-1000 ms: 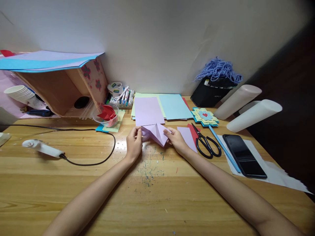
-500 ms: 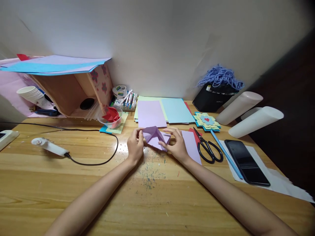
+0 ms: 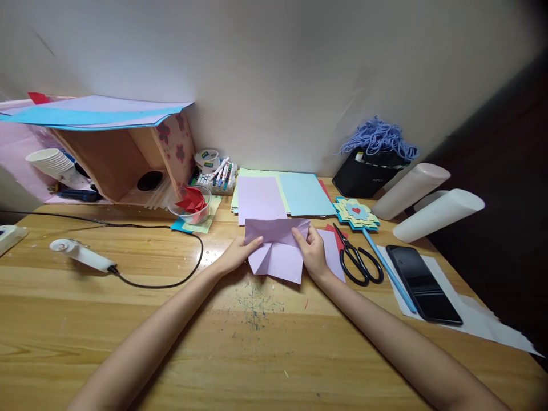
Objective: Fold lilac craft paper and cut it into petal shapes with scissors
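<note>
A creased sheet of purple paper [image 3: 277,256] is held up over the middle of the table, opened out with fold lines running across it. My left hand [image 3: 237,251] pinches its left edge, thumb on the near face and fingers behind the sheet. At the right edge, my right hand [image 3: 311,251] grips it the same way, thumb on top. Another purple sheet [image 3: 333,257] lies flat beside the right hand, partly over red paper. Black-handled scissors [image 3: 357,257] rest to the right, blades pointing away from me.
Behind the hands lie stacked coloured sheets [image 3: 306,195]. To the left are a glue gun [image 3: 83,255] with its cord and a plastic bowl [image 3: 205,214] holding red folded paper. A paper flower [image 3: 356,214], a phone [image 3: 422,285] and white tubes [image 3: 440,214] stand or lie at right.
The purple paper has been unfolded from a compact, pocket-like shape into a wider creased sheet. Both hands have shifted to its side edges, thumbs now on its near face.
</note>
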A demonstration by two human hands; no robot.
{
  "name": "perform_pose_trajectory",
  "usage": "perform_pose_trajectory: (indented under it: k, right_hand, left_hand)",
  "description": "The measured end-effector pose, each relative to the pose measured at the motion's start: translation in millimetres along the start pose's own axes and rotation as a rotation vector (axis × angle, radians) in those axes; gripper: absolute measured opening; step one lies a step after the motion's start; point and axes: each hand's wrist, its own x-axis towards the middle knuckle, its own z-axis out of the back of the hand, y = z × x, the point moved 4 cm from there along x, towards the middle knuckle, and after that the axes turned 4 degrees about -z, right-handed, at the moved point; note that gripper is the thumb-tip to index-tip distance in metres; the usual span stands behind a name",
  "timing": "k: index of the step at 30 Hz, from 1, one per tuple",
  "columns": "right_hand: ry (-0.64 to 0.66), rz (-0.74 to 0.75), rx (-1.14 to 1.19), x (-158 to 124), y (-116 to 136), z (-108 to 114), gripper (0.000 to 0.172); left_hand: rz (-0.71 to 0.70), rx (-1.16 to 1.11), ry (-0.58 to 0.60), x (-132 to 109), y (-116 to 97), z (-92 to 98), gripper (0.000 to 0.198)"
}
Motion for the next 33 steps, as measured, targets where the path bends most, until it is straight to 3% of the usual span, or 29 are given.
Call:
perform_pose_trajectory:
  k: [5, 9, 13, 18, 23, 29, 33]
  right_hand:
    - [0.113, -0.250, 0.137, 5, -11, -3, 0.030]
    - [0.194, -0.267, 0.214, 6, -13, -7, 0.034]
    - [0.214, -0.269, 0.187, 5, -15, -5, 0.033]
    - [0.404, -0.414, 0.115, 1, -18, -7, 0.036]
    - [0.364, -0.513, 0.213, 0, -19, -8, 0.033]
    - [0.250, -0.445, 0.274, 3, -19, -7, 0.029]
    - [0.347, -0.465, 0.202, 3, -18, -9, 0.031]
  left_hand:
    - [0.246, -0.370, 0.139, 1, 8, 12.8, 0.037]
    - [0.294, -0.512, 0.175, 4, 15, 18.3, 0.029]
    - [0.267, -0.512, 0.127, 7, 19, 21.2, 0.027]
    - [0.261, -0.492, 0.076, 8, 19, 21.0, 0.028]
    - [0.313, -0.497, 0.078, 7, 16, 19.4, 0.030]
    - [0.375, -0.409, 0.032, 4, 13, 26.0, 0.028]
    - [0.399, -0.359, 0.058, 4, 15, 26.5, 0.026]
